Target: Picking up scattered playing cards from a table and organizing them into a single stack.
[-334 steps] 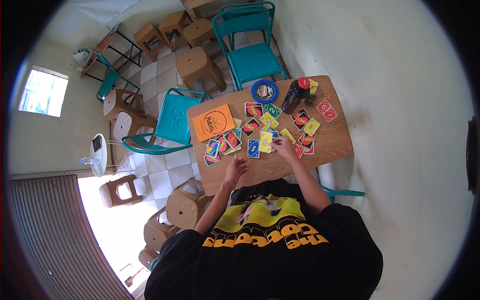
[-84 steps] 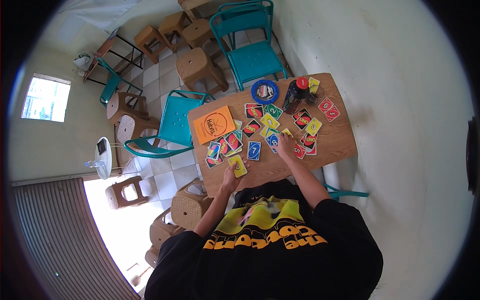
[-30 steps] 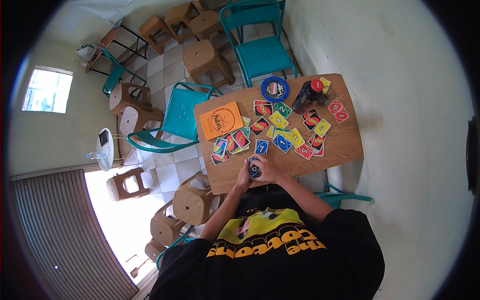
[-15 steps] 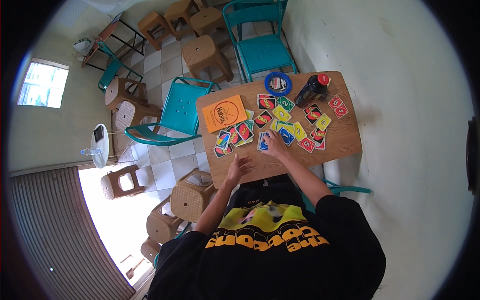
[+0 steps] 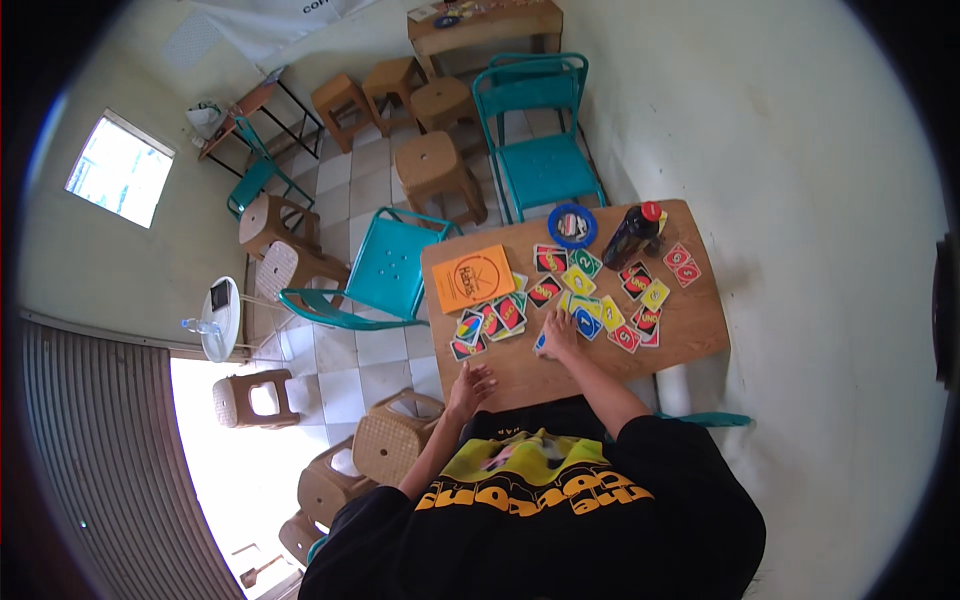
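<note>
My right hand (image 5: 561, 332) is over the middle of the wooden table (image 5: 640, 362), its fingers bent down and closed on a blue playing card (image 5: 541, 343) that shows only in part beside them. Another blue card (image 5: 587, 322) lies face up just right of the fingers, among yellow cards (image 5: 611, 312). At the table's near left edge, my left hand (image 5: 471, 388) is held with fingers apart and nothing in it. Beyond it a spread of black-backed and coloured cards (image 5: 489, 321) lies partly under an orange book (image 5: 474, 279).
A dark bottle with a red cap (image 5: 632, 236) and a blue ashtray (image 5: 572, 227) stand at the table's far side. Red cards (image 5: 682, 265) lie near its right edge. Teal chairs (image 5: 388, 262) and brown stools (image 5: 432, 165) stand around; a wall (image 5: 800, 300) rises on the right.
The whole view has shifted, so the table sits lower and further right. My right hand has moved slightly over the blue card and covers more of it. My left hand remains open.
</note>
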`<state>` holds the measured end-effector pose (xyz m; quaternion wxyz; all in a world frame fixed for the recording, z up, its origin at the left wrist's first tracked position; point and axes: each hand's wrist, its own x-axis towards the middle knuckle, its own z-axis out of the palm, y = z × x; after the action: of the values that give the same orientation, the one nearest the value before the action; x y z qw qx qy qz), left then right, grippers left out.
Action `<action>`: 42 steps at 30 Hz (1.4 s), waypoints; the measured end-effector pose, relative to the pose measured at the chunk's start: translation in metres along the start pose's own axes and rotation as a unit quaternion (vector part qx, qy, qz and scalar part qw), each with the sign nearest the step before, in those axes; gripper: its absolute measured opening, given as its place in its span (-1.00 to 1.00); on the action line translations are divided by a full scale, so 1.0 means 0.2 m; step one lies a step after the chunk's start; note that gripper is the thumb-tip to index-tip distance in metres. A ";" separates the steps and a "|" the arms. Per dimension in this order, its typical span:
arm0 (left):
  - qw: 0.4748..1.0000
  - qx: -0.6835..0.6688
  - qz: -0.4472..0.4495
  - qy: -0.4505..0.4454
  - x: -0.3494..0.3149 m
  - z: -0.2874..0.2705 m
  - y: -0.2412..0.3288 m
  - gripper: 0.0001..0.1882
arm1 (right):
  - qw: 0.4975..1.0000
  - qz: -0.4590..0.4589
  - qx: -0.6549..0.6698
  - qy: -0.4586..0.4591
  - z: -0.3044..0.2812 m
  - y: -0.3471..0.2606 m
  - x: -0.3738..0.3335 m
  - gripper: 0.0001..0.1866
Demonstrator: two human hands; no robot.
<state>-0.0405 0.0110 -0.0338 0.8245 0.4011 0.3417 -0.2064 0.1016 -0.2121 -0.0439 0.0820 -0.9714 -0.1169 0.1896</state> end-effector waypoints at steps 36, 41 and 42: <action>0.963 -0.107 -0.016 -0.246 0.02 0.30 0.28 -0.58 | 0.880 -0.363 0.302 0.045 -0.62 -0.36 -0.40 -0.38; 0.968 -0.100 0.012 -0.232 0.02 0.30 0.28 -0.77 | 0.883 -0.371 0.278 0.072 -0.61 -0.38 -0.39 -0.37; 0.963 -0.106 0.014 -0.247 0.00 0.30 0.29 -0.75 | 0.892 -0.360 0.264 0.075 -0.62 -0.38 -0.38 -0.36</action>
<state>0.0199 -0.0030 0.0225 0.9238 0.2530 0.1414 -0.2501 0.0666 -0.1721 0.1110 0.4067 -0.8167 -0.3976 0.0972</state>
